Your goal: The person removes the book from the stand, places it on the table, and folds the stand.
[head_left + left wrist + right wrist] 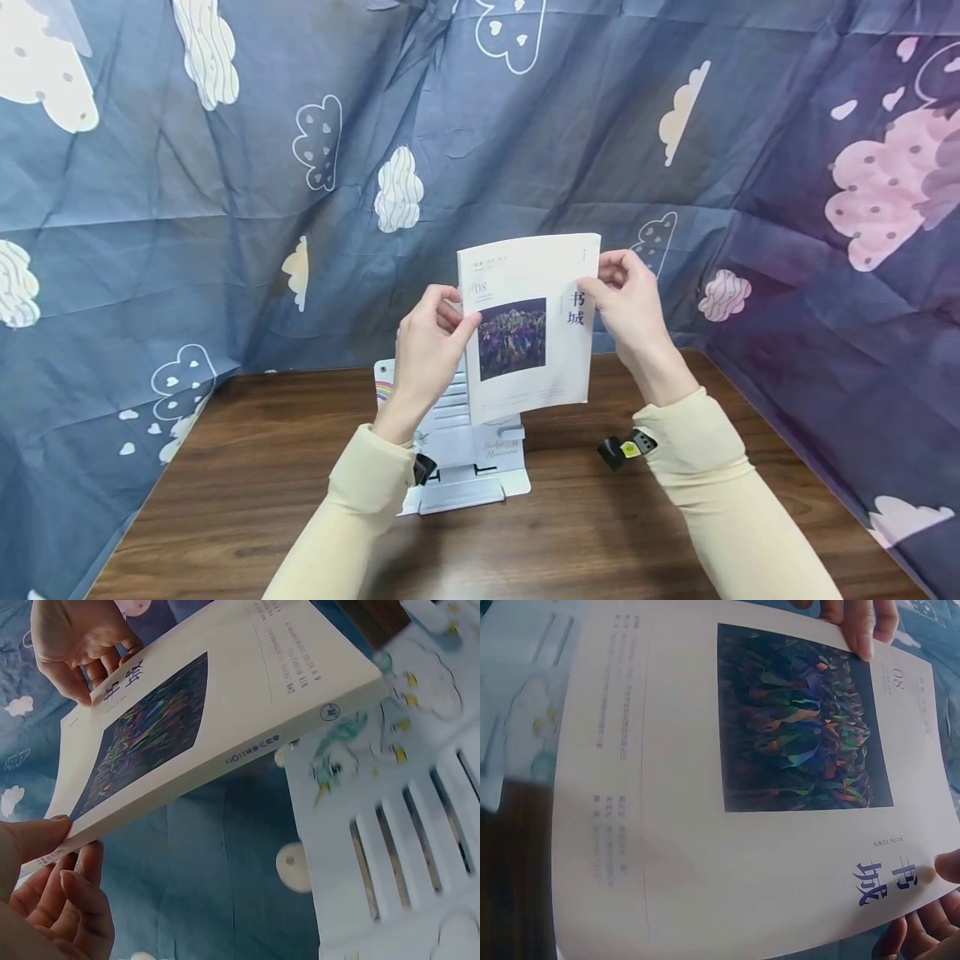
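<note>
A white paperback book (566, 358) is held upright in the air between both hands, its front cover facing the head camera. The cover has a dark picture with many colours, the number 08 and large Chinese characters. My left hand (427, 350) pinches the spine side, thumb on the front cover and fingers behind. On the opposite edge, my right hand (633, 308) grips near the large characters, its thumb also in front. Behind and below the book stands a white slatted bookstand (502, 446) printed with a rainbow and unicorns; the book hides part of it.
The bookstand's base rests on a dark brown wooden table (262, 467). Blue cloth (450, 125) with cloud prints hangs behind the table and along its sides. A black camera mount (618, 450) juts out from the right wrist, over the tabletop in the head view.
</note>
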Available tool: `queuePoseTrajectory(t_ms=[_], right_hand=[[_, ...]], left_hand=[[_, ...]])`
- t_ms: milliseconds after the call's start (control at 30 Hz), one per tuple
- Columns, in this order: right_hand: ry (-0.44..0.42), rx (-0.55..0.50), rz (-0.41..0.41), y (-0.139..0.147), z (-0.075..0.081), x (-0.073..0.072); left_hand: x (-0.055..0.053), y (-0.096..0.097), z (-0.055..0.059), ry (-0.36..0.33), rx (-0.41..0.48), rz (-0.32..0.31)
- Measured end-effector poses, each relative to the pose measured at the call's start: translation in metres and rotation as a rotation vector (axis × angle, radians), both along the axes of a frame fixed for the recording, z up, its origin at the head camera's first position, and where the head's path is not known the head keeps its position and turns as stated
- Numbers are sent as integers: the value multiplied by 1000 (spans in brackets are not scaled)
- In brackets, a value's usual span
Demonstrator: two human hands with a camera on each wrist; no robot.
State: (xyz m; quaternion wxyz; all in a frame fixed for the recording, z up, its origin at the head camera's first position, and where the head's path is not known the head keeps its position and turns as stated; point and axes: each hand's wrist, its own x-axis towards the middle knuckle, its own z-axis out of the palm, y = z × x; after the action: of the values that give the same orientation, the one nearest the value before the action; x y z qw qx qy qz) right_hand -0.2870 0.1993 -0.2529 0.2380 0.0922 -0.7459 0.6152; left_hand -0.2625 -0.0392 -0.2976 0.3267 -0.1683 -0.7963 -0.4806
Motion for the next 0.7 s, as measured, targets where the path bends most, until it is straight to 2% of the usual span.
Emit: queuePoseTrajectory(t_ms=[267, 400, 700], right_hand=[[2, 70, -59, 28, -2, 2], [-18, 105, -87, 40, -5, 0], [-81, 110, -153, 64, -7, -10]], left_hand=[[-7, 27, -5, -13, -28, -11], [-10, 39, -8, -48, -27, -34], [-18, 64, -12, -125, 1, -89]])
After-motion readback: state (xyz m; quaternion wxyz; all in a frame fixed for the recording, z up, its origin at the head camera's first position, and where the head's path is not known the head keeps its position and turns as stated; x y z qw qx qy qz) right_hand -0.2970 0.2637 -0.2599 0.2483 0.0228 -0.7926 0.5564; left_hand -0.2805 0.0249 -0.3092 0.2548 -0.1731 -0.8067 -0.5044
